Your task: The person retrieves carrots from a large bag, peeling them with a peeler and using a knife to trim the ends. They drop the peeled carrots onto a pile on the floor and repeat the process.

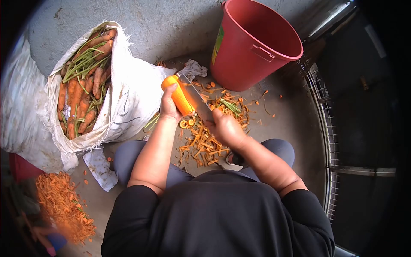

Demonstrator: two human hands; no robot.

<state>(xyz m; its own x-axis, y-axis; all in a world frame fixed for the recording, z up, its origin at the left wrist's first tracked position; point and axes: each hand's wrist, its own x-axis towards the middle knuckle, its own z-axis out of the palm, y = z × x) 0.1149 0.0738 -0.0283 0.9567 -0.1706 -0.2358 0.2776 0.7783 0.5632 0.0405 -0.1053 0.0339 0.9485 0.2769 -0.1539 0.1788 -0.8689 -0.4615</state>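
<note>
One bright orange carrot (180, 96), smooth-surfaced and tilted, was held below and to the left of the red bucket (257, 47), to which all positions here are referred. The left hand (170, 105), left of the bucket and nearer the wearer, was clamped on the carrot, its thumb laid along the side; the other fingers were largely hidden. The right hand (227, 129), directly nearer the wearer than the bucket, was closed about the handle of a knife (197, 98). The blurred blade ran alongside the carrot; whether edge and carrot touched could not be told. Below the bucket, thin orange peelings (205, 145) littered the floor, mixed with small cut rounds (184, 124) and green stems (231, 107). Left of the bucket, and well apart from it, an open white sack (132, 81) contained rough-skinned carrots (77, 98) with green stalks. Farther off, to the lower left of the bucket, lay a heap of orange shavings (64, 205). A crumpled white scrap (195, 68) rested near the bucket's left side; a grey wall (171, 25) stood behind it, and wire mesh (319, 85) curved along its right.
</note>
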